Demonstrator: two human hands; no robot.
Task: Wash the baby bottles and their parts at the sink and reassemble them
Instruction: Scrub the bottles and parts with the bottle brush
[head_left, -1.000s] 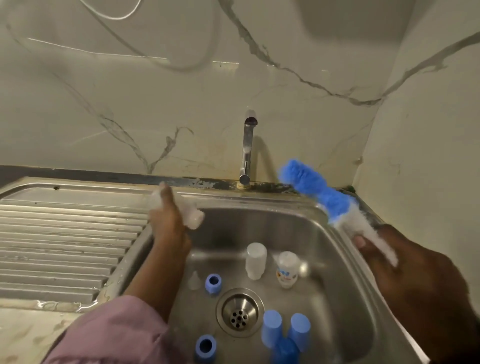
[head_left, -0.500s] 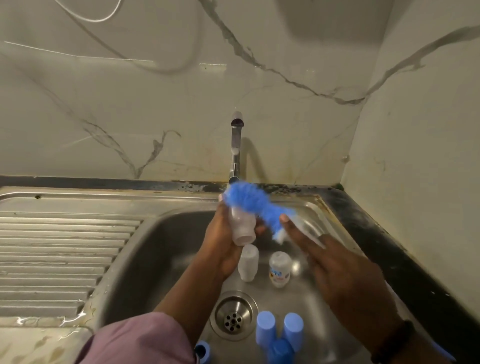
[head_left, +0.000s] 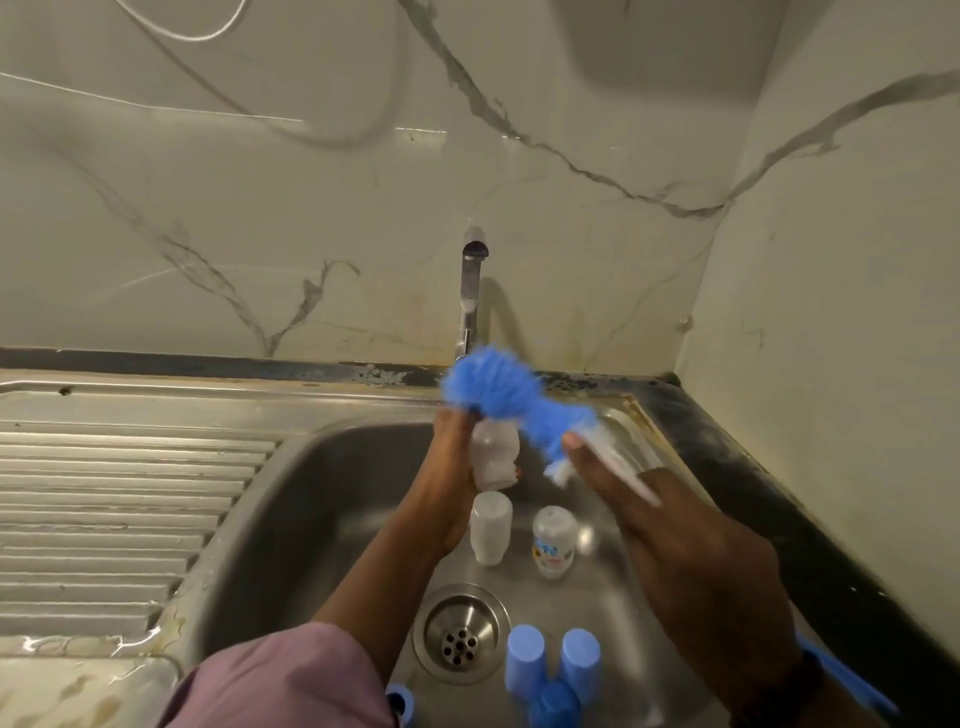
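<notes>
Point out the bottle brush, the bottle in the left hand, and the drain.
bottle brush (head_left: 493, 387): head view, on the blue bristle head.
held bottle (head_left: 496, 460): head view, on its clear body below the brush.
drain (head_left: 460, 634): head view, on the metal strainer in the basin floor.

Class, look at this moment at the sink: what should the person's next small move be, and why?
Probably push the blue brush down into the clear bottle: the left hand grips the bottle, the right hand holds the brush handle, and the bristles sit at its mouth.

Steel sink (head_left: 291, 499), two clear bottles (head_left: 491, 527) standing, blue caps (head_left: 525, 659) near drain (head_left: 460, 631)
</notes>
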